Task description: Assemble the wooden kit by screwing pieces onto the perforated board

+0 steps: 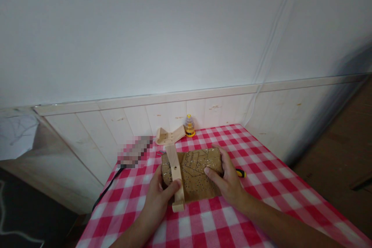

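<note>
Between my hands is a brown block-shaped bundle [200, 174], its shiny surface marked with dark lines and dots. A pale wooden bar [173, 159] with a hole near its middle lies across the bundle's left part. My left hand [158, 193] grips the bundle's left end, and its thumb presses on the bar. Around the right end my right hand [232, 182] is wrapped, thumb on top. The fingers under both ends are hidden. Just right of that hand, a yellow-and-black handle [241, 173] shows partly. Small metal pieces [161, 153] lie behind the bundle's left corner.
A red-and-white checked cloth [261, 162] covers the table. At the back stand an angled wooden piece with holes [170, 136] and a clear-and-yellow container [190, 126], near the panelled wall [130, 120]. On the left lies a blurred-out item [135, 153] with a black cord [107, 190].
</note>
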Tool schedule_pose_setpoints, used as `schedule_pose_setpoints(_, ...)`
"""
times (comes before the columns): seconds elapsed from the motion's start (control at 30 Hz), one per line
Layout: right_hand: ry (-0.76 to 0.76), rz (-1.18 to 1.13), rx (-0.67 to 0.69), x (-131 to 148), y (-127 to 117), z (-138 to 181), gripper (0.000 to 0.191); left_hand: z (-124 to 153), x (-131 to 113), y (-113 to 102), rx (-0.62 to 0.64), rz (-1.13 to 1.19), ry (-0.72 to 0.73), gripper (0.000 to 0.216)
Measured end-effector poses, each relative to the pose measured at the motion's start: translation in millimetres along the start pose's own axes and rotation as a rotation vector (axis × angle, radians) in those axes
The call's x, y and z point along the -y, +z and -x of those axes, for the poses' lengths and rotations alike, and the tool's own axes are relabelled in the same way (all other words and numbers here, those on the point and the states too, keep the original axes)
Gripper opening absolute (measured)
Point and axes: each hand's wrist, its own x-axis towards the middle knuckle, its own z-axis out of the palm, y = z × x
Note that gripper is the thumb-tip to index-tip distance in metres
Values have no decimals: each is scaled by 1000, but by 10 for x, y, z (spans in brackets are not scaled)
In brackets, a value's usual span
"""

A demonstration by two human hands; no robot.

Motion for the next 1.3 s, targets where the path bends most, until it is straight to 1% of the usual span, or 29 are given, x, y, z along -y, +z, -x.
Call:
schedule_pose_setpoints(0.1,-3,13,-19,2,1,0,60,-19,9,-5,4,-44,29,59)
schedule_pose_setpoints(0.23,3,17,-18,-12,-2,-1,61,-38,35,1,-21,-55,29,61)
schedule_pose_setpoints(0.37,-16,10,-3,-25,-5,-11,61,-30,20,24,-11,-5,18,63)
schedule_pose_setpoints(0.53,-23,-12,-18,-41,7,-4,56,-1,-5,54,-7,75,-20,64)
schedule_pose_setpoints(0.63,-8,-15,9,-46,2,-15,54,-6,9,37,7,104,-22,62)
schedule_pose_setpoints(0.7,18,19,67,-26,-28,-58,51,-18,13,18,24,132,-26,61)
schedule_pose_setpoints(0.77,59,111,104,36,-83,-132,47,-28,2,7,36,148,-31,60)
schedule_pose_setpoints(0.83,57,252,71,156,-150,-217,50,-30,-18,11,43,146,-40,59)
schedule_pose_setpoints(0.9,-33,389,24,331,-194,-280,54,-23,-34,27,56,136,-53,59)
schedule_pose_setpoints(0.93,-100,436,37,431,-195,-297,51,-18,-38,36,64,132,-52,59)
schedule_pose_setpoints(1.0,-189,462,152,634,-138,-304,43,-8,-38,51,91,113,-34,58)
schedule_pose_setpoints(1.07,-244,456,249,800,-11,-291,39,-3,-30,57,117,76,-4,57)
schedule_pose_setpoints(1.1,-264,459,276,858,64,-287,34,-3,-27,56,124,52,11,57)
schedule_pose_setpoints(1.13,-275,475,301,896,136,-287,23,-4,-24,53,129,31,21,57)
schedule_pose_setpoints(1.17,-274,491,320,916,195,-293,12,-8,-22,48,131,15,29,59)
schedule_pose_setpoints(1.2,-261,502,332,919,235,-305,9,-12,-21,41,129,5,36,61)
schedule_pose_setpoints(1.27,-201,491,332,894,241,-349,15,-24,-21,27,129,0,42,63)
schedule_pose_setpoints(1.3,-160,470,319,876,208,-377,15,-31,-22,21,132,5,47,64)
